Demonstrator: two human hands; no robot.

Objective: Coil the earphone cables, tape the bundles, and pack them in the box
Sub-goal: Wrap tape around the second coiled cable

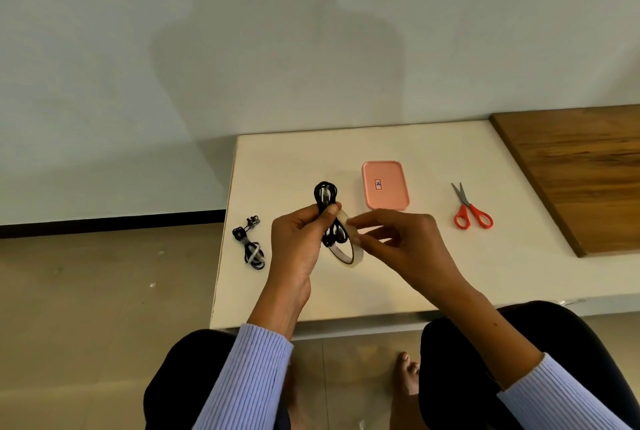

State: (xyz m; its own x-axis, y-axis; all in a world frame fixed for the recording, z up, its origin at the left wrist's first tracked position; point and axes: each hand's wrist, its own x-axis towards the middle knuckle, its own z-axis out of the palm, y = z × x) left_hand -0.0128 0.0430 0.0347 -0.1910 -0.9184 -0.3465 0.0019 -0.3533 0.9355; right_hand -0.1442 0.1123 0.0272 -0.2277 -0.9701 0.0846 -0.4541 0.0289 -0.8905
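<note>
Head cam, looks fwd/down, close over white table (pixel 433 152)

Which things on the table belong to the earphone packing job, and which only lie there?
For the job: coiled cable in the left hand; tape roll at the right hand; taped bundle; pink box; scissors.

Only lying there: wooden board.
</note>
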